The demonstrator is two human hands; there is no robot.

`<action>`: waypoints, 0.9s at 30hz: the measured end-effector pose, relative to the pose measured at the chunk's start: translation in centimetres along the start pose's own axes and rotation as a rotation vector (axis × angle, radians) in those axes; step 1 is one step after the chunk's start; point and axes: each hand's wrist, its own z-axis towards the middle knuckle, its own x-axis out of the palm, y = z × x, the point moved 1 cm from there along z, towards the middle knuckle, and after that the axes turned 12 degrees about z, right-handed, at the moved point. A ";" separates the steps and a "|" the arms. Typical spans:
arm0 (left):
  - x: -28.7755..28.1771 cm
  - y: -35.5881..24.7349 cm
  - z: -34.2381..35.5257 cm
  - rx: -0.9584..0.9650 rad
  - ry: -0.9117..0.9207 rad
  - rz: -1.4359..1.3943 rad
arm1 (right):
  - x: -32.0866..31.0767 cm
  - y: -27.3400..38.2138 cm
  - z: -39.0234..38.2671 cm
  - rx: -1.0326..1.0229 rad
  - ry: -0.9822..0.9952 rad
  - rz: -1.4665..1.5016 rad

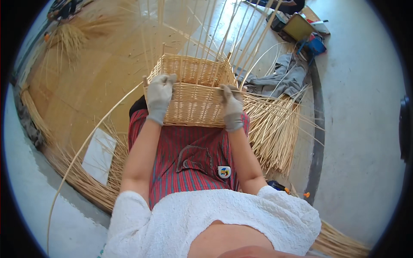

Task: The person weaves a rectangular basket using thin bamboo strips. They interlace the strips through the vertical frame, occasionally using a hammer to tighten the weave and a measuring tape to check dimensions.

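Observation:
A rectangular wicker basket [195, 105], partly woven, rests on my lap with tall upright stakes rising from its walls. My left hand [160, 96], in a pale grey work glove, is closed on the near wall's rim by the left corner post. My right hand [232, 107], gloved the same way, grips the rim near the right corner, its thumb along the top edge. A long pale willow rod [92, 133] curves from the basket's left corner down to the lower left. The fingers behind the wall are hidden.
A thick bundle of rods [275, 133] lies to my right, below a grey cloth [279, 79]. More rods [92, 189] and a white board [99, 157] are at my left. A small white tape measure [223, 172] lies on my red striped apron [193, 159]. A blue container [317, 46] stands far right.

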 end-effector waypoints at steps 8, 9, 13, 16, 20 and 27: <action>6.2 -3.0 -1.3 -0.115 0.522 0.054 | 6.4 4.5 2.3 -0.488 0.067 -0.377; 6.5 -2.6 -1.7 -0.107 0.512 0.080 | 9.2 5.7 3.8 -0.789 0.259 -0.617; 7.3 -4.9 -1.8 -0.230 0.638 0.034 | 1.7 3.1 9.0 -0.523 0.053 -0.818; 6.1 -3.1 -2.4 0.343 0.002 0.431 | 0.3 4.0 2.8 -0.491 -0.079 0.080; 7.6 -8.2 -5.9 0.662 0.349 0.451 | -4.4 5.7 2.6 -0.415 -0.187 -0.371; 14.0 -6.9 -8.2 0.600 0.441 0.763 | -3.3 10.3 6.2 -1.072 -0.299 -1.221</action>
